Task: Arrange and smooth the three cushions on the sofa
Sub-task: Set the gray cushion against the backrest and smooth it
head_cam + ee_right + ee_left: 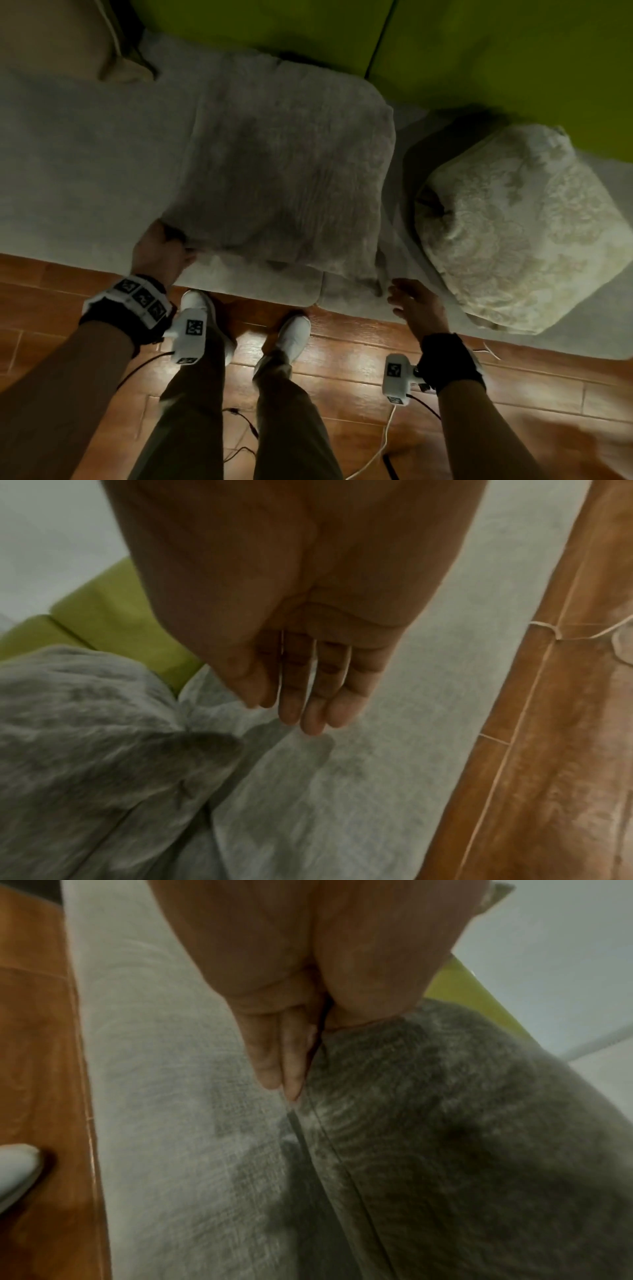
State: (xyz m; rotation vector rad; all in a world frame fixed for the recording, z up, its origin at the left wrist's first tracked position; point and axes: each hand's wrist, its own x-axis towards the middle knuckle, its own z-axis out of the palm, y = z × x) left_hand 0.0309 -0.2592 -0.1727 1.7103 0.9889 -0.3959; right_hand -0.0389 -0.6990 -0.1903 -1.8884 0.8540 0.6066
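The grey-covered sofa seat carries a grey cushion, a cream patterned cushion and a beige cushion.

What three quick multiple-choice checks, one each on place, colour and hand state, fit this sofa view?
1. The patterned cream cushion lies where?
A. right of the fuzzy grey cushion
B. on the floor
C. on top of it

2. The sofa backrest is:
A. red
B. green
C. black

3. The right hand is:
A. gripping a cushion
B. open, holding nothing
C. out of view

Answers: 1 A, it sits apart on the seat; 2 B, lime-green panels; 3 B, right wrist view shows straight fingers.
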